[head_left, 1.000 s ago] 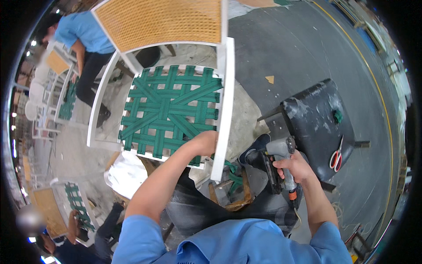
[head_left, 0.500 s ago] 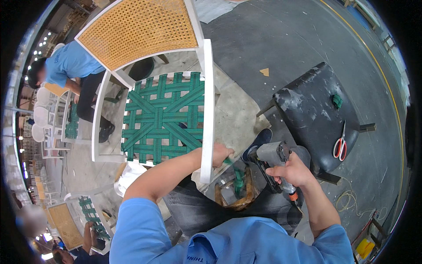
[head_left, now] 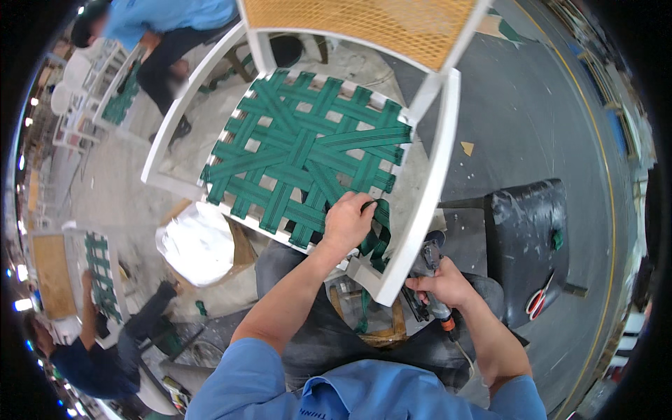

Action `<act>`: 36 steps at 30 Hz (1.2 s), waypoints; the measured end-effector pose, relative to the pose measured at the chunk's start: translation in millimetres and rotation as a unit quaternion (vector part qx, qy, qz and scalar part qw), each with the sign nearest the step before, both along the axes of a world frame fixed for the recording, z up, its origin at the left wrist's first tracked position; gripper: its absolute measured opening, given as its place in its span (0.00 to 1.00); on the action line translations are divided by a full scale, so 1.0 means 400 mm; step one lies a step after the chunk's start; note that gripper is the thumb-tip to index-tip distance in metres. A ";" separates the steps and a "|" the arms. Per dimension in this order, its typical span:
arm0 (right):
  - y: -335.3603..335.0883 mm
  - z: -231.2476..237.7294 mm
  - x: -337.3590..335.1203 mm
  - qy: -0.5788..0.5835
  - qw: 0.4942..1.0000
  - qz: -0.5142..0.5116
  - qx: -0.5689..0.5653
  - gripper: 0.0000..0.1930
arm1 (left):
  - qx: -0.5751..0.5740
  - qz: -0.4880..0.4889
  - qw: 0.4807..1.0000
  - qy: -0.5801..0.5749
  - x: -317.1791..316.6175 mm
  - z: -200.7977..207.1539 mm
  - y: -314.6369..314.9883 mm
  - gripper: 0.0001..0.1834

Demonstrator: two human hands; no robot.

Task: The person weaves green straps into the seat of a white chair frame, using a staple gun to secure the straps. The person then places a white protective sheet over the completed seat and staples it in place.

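A white armchair [head_left: 432, 199] with a woven cane back [head_left: 371, 24] stands before me. Its seat is a lattice of green webbing [head_left: 302, 148] with diagonal bands across it. My left hand [head_left: 348, 222] is closed on a loose green webbing strap [head_left: 380, 234] at the seat's front right corner. The strap's tail hangs down between my knees. Below the chair's right arm, my right hand [head_left: 451, 285] grips the handle of a grey air staple gun [head_left: 439, 309] with an orange hose fitting. The gun's nose is partly hidden by the chair.
A scuffed black padded seat [head_left: 525, 231] at right carries red-handled scissors [head_left: 538, 301] and a green webbing scrap [head_left: 557, 240]. White sheeting [head_left: 196, 245] lies left of my knees. Co-workers sit at upper left [head_left: 171, 14] and lower left [head_left: 91, 364] beside similar chairs.
The chair appears turned and further right in view. My left hand, earlier beyond the chair's right arm with the strap, is now at the seat's front edge. The staple gun remains in my right hand.
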State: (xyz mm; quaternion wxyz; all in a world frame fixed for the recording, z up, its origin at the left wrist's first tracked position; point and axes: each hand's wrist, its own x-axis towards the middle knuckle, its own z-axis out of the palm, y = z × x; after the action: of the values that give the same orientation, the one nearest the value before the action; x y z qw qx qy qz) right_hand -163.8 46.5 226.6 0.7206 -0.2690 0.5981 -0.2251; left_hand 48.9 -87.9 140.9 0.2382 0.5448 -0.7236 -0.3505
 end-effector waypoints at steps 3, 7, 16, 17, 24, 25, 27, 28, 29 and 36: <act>-0.040 0.005 0.041 0.002 1.000 0.026 0.006 0.06 | -0.011 0.037 0.999 0.030 0.011 -0.012 0.008 0.10; -0.036 -0.036 0.050 0.054 0.998 0.013 -0.009 0.10 | -0.012 0.036 0.999 0.032 0.021 -0.011 -0.011 0.08; -0.078 -0.016 0.085 0.231 0.959 0.143 -0.083 0.17 | -0.055 0.088 0.994 -0.038 0.121 -0.034 -0.034 0.08; -0.083 -0.017 0.090 0.245 0.952 0.163 -0.081 0.21 | -0.041 0.095 0.994 -0.040 0.122 -0.037 -0.036 0.08; -0.097 -0.002 0.113 0.218 0.939 0.203 -0.172 0.41 | -0.028 0.105 0.993 -0.043 0.105 -0.043 -0.044 0.08; -0.096 -0.003 0.114 0.220 0.938 0.203 -0.175 0.41 | -0.031 0.102 0.994 -0.041 0.105 -0.042 -0.044 0.09; -0.095 -0.008 0.115 0.224 0.936 0.203 -0.181 0.40 | -0.024 0.097 0.994 -0.046 0.106 -0.042 -0.048 0.09; -0.095 -0.011 0.115 0.214 0.941 0.194 -0.174 0.40 | -0.020 0.094 0.994 -0.048 0.107 -0.042 -0.050 0.09; -0.094 -0.014 0.116 0.205 0.947 0.184 -0.167 0.40 | -0.015 0.091 0.995 -0.049 0.108 -0.040 -0.051 0.09; -0.102 -0.021 0.114 0.182 0.962 0.163 -0.119 0.40 | 0.007 0.088 0.995 -0.044 0.114 -0.034 -0.054 0.10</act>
State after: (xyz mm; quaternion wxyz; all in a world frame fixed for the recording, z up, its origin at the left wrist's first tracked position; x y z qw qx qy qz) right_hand -118.2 5.6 218.4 0.5895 -0.4832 0.6359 -0.1211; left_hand 94.5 -109.4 127.3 0.2321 0.6230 -0.6802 -0.3089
